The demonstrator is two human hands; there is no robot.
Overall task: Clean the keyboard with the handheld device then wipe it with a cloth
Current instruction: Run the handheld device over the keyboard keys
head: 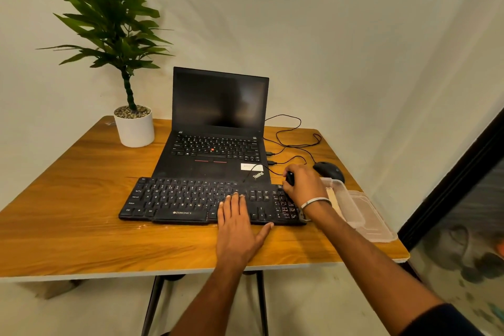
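Observation:
A black keyboard [185, 200] lies across the front of the wooden table [81, 226], in front of an open laptop. My left hand [237, 229] rests flat on the keyboard's right-centre, fingers straight, thumb on the table at the front edge. My right hand [302, 185] is over the keyboard's far right corner and grips a small black handheld device [289, 178], mostly hidden by my fingers. No cloth shows plainly.
The black laptop [215, 144] stands open behind the keyboard. A potted plant [133, 125] is at the back left. A black mouse [328, 169] with cables lies back right. A clear plastic container [351, 207] and its lid [379, 224] sit at the right edge.

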